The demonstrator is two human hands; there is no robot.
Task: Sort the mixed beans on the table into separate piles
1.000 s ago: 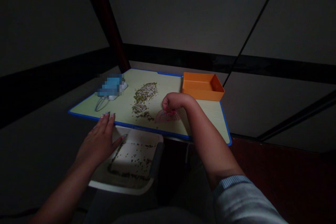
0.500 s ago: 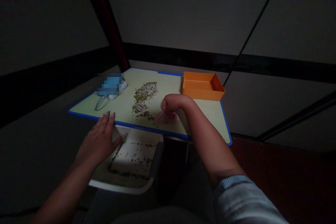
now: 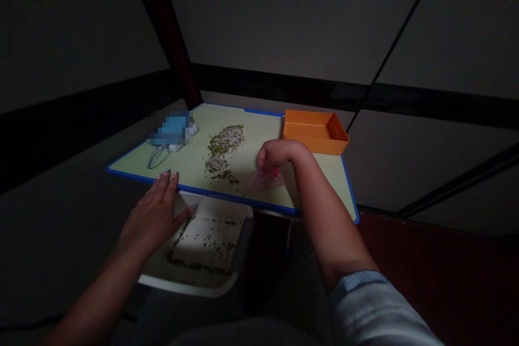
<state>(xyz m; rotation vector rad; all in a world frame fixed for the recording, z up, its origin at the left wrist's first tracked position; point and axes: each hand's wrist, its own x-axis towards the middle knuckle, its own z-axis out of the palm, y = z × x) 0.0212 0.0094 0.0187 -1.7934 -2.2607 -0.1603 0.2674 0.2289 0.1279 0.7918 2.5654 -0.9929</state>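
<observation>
My right hand (image 3: pixel 275 158) sits on the pale green board (image 3: pixel 182 159), its fingertips pinching a translucent pink plastic piece (image 3: pixel 265 180), perhaps a fan-shaped scraper. A long, uneven strip of small green-brown seeds (image 3: pixel 223 151) lies just left of that hand. My left hand (image 3: pixel 156 211) is spread, with its fingertips on the board's blue near edge, holding nothing. Below that hand is a white tray (image 3: pixel 190 287) with scattered seeds on it. Part of the tray is hidden under the board.
An orange rectangular tray (image 3: pixel 302 132) stands at the board's far right. A pixelated blue item (image 3: pixel 172 130) with a thin grey loop lies at the far left. A dark wooden post (image 3: pixel 164 27) rises behind the board.
My right hand has moved slightly right across the board, with the pink piece moving along under it. My left hand has barely moved.
</observation>
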